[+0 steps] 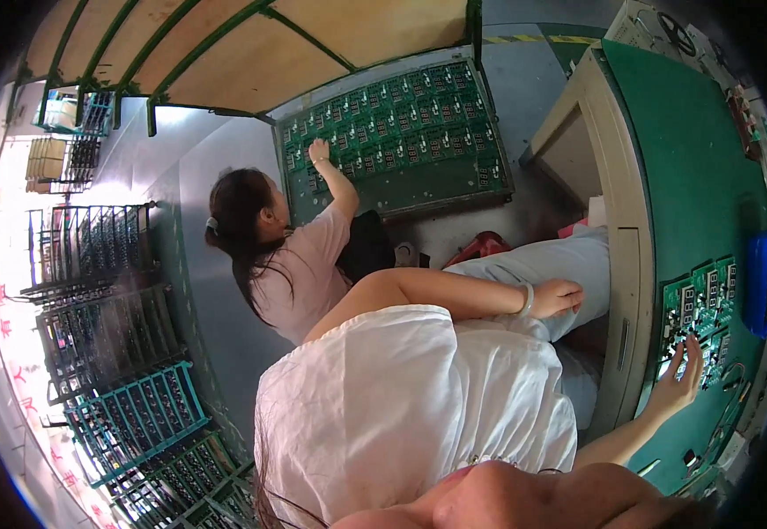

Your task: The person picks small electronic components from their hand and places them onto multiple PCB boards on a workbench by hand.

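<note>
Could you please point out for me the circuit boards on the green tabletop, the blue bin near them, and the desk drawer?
Circuit boards (709, 298): head view, the upper face, among the components.
Blue bin (760, 284): head view, middle of its blue surface.
Desk drawer (632, 291): head view, the front panel.

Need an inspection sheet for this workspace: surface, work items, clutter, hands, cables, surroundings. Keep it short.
Surface: green bench top on a cream frame with a drawer.
Work items: green circuit boards with digit displays, grouped on the bench.
Clutter: blue bin beside the boards; smaller items nearby too blurred to name.
Right hand: fingertips at the boards; grip unclear.
Left hand: in the lap, bracelet on wrist; nothing seen held.
Cables: thin cord-like strand near the boards; type unclear.
Surroundings: co-worker reaching over a low tray of similar boards; loaded metal racks at picture left.
</note>
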Motion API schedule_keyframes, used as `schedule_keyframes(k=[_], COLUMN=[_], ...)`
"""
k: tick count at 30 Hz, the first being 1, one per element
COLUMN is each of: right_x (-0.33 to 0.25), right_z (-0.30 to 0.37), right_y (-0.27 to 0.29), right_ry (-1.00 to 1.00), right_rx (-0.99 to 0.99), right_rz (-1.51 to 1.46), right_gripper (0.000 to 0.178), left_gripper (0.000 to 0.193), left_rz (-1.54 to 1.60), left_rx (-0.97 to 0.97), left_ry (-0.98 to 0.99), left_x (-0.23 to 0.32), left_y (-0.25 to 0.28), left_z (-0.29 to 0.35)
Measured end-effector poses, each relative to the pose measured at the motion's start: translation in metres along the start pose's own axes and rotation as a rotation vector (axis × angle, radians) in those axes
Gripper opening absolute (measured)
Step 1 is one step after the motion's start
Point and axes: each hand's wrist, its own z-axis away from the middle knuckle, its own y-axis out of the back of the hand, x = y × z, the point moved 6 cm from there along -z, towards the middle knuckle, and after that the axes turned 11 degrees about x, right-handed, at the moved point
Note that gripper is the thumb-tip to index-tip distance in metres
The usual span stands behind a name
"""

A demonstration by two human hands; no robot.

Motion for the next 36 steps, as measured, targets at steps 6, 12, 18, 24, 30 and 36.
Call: schedule_keyframes(k=[6,12,18,24,30,36], right_x=[-0.013,-0.007,0.007,-0.013,-0.008,-0.01], right_z=[0.014,0.008,0.007,0.011,0.015,0.012], right_y=[-0.007,-0.004,-0.003,-0.003,-0.008,0.008], right_ry=[0.02,0.079,-0.054,0.047,-0.021,0.076], right_rx=[-0.088,-0.105,-0.189,-0.132,-0.145,-0.044], right_rz=[0.087,0.076,-0.006,0.08,0.028,0.148], right_gripper=[0.022,0.02,0.019,0.023,0.027,0.031], left_gripper=[0.037,0.037,0.035,0.036,0.036,0.032], left_rz=[-0.012,-0.03,-0.015,0.036,0.022,0.044], left_rx=[-0.017,0.027,-0.002,0.013,0.008,-0.001], left_ry=[-0.028,-0.1,-0.012,0.039,0.033,0.083], left_x=[0.005,0.001,0.004,0.0,0.006,-0.004], left_y=[0.002,-0.002,-0.005,0.003,0.003,-0.002], left_z=[0.001,-0.001,0.003,0.005,0.006,0.006])
